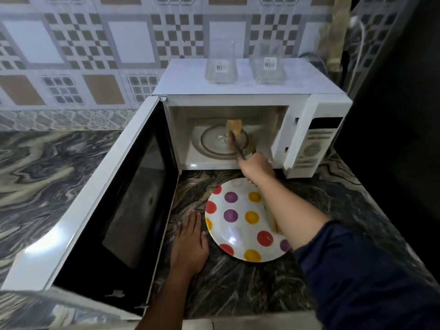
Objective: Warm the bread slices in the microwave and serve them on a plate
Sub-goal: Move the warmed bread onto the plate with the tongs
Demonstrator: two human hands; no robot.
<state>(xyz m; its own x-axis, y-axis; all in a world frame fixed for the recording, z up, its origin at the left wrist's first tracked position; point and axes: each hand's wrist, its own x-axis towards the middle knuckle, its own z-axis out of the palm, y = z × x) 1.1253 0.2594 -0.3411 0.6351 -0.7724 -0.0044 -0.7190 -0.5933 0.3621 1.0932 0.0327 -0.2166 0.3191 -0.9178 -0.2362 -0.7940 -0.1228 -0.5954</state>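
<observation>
Right hand gripped tongs pinching a bread slice inside the microwave; left hand lay spread on the counter beside the plate. The narrow bite could let it drop.

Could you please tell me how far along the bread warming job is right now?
Done: the microwave door is open and a first slice seems to lie on the plate, partly hidden by the arm. In hand: the right hand holds tongs gripping a bread slice inside the microwave. Left: carry it to the plate.
</observation>
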